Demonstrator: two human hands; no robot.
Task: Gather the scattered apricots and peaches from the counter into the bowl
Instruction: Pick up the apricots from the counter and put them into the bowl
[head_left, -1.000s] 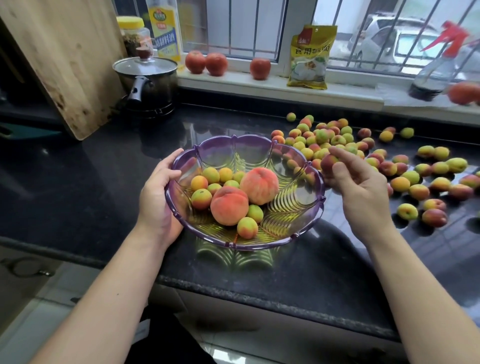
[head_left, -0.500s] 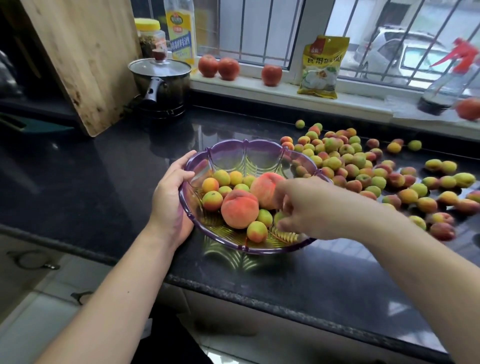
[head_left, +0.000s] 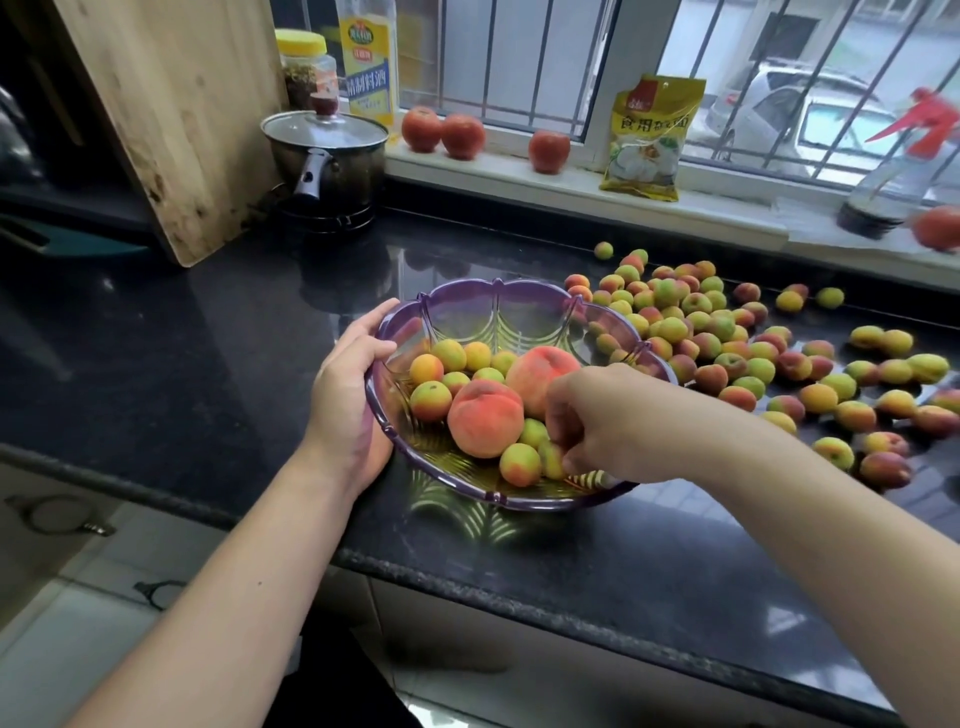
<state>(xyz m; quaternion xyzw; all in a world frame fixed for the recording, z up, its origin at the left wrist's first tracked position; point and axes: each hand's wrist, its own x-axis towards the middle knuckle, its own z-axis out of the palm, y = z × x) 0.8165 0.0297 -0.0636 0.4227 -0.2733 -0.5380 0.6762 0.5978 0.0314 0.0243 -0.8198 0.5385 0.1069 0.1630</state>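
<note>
We steady bowl (head_left: 511, 501) with left hand (head_left: 348, 395), fingers curled over near-left rim. Right hand (head_left: 608, 421) low inside bowl, fingertips pinching small apricot (head_left: 551, 460) just beside two peaches (head_left: 485, 418). Dozens more apricots (head_left: 727, 353) scattered on black counter (head_left: 208, 338) right of bowl (few touching its far rim). We judge fruit light, round, prone to roll, soft-skinned, bruisable: pinch across middle, set down rather than drop. Bowl looks like thin plastic, likely to slide on glossy stone unless held.
</note>
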